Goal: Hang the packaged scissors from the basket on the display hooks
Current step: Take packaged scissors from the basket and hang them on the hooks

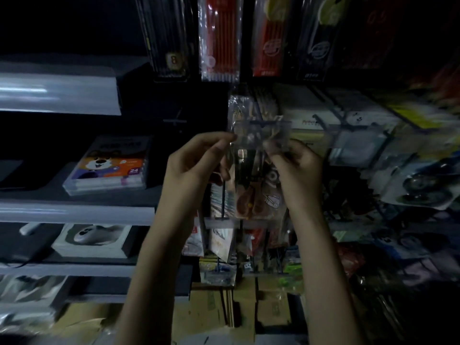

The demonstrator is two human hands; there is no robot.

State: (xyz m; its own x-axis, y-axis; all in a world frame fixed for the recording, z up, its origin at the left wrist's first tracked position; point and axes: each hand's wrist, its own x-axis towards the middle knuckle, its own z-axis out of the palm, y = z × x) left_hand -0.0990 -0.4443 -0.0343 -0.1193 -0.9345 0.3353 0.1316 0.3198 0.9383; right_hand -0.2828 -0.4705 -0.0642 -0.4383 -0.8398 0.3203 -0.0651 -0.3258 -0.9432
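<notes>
**Position.** The packaged scissors (249, 185) are held upright in front of the display rack, just right of frame centre. The long axis runs from 12 o'clock to 6 o'clock, with the reddish handles at the lower end. The basket is not in view.

**Hands.** The left hand (196, 163) pinches the upper left edge of the pack between thumb and forefinger. The right hand (298, 170) pinches the upper right edge in the same manner. The pack lies at 3 o'clock from the left hand and at 9 o'clock from the right hand. Both are equally near it.

**Critical relation.** The display hook (263, 123), a thin dark wire with a short crossbar, sits at 12 o'clock from both hands and overlaps the pack's top flap. Blur and low light hide whether the hang hole is on the wire. The step in hand appears to be threading the flap onto the hook.

**Materials.** The pack is a glossy clear plastic sleeve over a printed card, thin and flexible. Expect the flap to buckle if pushed off-axis.

**Surroundings.** Pencil packs (220, 38) hang at 12 o'clock. A marker box (109, 165) lies on a shelf (74, 210) at 9 o'clock.
</notes>
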